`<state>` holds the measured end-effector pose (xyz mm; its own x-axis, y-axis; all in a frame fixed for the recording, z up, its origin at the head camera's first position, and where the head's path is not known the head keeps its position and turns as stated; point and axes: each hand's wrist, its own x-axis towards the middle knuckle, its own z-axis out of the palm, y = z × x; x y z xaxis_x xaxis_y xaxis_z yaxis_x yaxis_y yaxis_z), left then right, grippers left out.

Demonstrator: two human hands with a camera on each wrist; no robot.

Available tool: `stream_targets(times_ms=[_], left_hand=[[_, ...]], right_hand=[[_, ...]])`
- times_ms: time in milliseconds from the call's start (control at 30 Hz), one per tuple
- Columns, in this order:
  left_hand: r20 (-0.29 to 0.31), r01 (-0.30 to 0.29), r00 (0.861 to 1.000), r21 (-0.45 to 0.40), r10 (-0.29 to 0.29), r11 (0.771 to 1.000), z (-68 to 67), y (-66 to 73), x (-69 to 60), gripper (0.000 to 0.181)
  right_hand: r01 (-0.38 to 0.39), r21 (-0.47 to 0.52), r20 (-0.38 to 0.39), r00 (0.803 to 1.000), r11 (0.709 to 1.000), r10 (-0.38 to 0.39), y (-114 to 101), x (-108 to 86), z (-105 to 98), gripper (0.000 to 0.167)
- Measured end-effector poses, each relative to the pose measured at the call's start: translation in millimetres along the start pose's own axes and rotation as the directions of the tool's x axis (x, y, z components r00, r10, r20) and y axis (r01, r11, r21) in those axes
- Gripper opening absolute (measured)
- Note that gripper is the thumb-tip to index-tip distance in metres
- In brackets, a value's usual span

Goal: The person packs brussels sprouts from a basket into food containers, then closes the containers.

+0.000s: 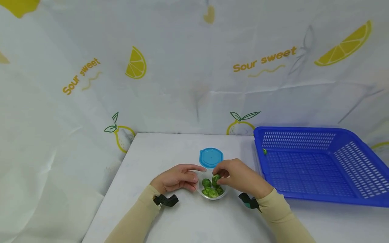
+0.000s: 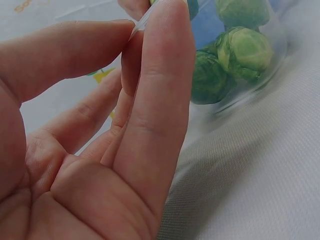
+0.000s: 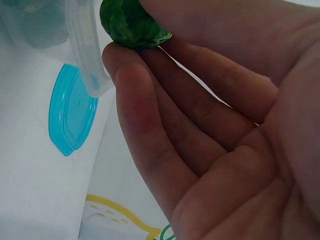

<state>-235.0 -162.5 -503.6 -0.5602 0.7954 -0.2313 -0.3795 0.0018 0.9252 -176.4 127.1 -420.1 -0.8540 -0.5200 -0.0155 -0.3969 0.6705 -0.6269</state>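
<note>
A clear plastic tub stands on the table with several Brussels sprouts inside. My left hand pinches the tub's left rim between thumb and finger; the left wrist view shows the pinched rim close up. Over the tub's right side, my right hand pinches one Brussels sprout between thumb and fingers. Just behind the tub lies a blue lid, flat on the table.
A large blue plastic basket stands to the right, with a small green piece at its left inner wall. A lemon-printed sheet hangs behind the white table.
</note>
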Motion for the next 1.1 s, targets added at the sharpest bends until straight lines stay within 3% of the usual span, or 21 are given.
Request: stream_targets(times_ms=[533,800,1100], left_hand=[[0.053,0.008,0.999,0.003,-0.008,1.0,6.7,6.5,17.6,0.06],[0.042,0.027,0.999,0.032,-0.028,0.999,8.5,8.3,23.3,0.06],[-0.017,0.03,0.999,0.018,-0.03,0.999,-1.5,-3.5,0.6,0.058]], right_hand=[[-0.036,0.015,-0.013,0.999,0.999,0.036,4.8,-13.4,-4.2,0.018],[-0.048,-0.016,-0.034,0.998,0.999,0.048,3.0,-18.6,-8.2,0.018],[0.048,-0.013,-0.039,0.998,0.999,-0.048,-6.6,-15.2,-17.4,0.015]])
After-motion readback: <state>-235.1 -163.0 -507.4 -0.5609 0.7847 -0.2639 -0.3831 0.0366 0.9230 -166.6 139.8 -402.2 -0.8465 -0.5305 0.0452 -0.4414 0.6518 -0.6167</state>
